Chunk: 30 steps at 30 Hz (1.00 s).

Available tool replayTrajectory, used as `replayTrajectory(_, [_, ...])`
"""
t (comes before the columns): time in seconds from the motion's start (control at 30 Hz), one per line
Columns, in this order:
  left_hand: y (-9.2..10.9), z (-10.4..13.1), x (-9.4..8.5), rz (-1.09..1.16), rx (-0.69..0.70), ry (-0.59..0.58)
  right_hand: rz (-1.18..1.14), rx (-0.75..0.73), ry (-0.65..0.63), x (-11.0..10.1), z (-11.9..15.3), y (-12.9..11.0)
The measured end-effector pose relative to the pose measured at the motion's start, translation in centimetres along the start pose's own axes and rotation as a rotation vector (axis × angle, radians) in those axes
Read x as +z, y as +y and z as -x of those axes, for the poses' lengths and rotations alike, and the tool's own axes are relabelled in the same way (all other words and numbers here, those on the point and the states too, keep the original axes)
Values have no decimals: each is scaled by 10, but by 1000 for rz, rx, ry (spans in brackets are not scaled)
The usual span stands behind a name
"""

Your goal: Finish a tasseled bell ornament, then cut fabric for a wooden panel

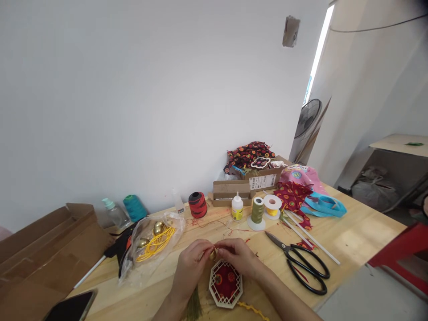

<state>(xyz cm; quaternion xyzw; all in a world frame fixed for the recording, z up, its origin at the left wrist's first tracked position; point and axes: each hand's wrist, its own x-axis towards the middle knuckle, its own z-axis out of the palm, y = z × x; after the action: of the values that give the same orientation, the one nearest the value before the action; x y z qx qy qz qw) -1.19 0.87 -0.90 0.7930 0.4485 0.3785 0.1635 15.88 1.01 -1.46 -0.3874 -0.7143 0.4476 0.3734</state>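
Observation:
My left hand (pixel 191 268) and my right hand (pixel 238 256) meet above the front of the table, their fingertips pinched close together. Between them shows a small gold piece (pixel 213 254), with a bit of red thread near the left fingers. Just below the fingertips lies an octagonal white lattice frame (pixel 226 284) with dark red patterned fabric inside. A yellow knotted cord (pixel 253 309) runs from its lower edge. An olive tassel (pixel 193 306) hangs beside my left wrist. What exactly each hand pinches is too small to tell.
Black-handled scissors (pixel 302 263) lie right of my right forearm. Thread spools (pixel 257 211), a glue bottle (pixel 237 207) and boxes (pixel 230 194) stand behind. A plastic bag (pixel 153 246), glue gun (pixel 117 245), carton (pixel 50 263) and phone (pixel 71 307) are at left.

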Motion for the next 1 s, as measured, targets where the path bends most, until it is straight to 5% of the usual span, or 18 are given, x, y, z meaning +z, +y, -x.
replayTrajectory(0.47, [11,0,-1,8,9,-11,125,-24,304,-2,-3,-1])
replayTrajectory(0.7, [13,-1,-1,-34,53,-17,132,-96,149,-5,0,6])
replayTrajectory(1.0, [5,4,-12,-136,195,-78,347,-80,245,-21,5,12])
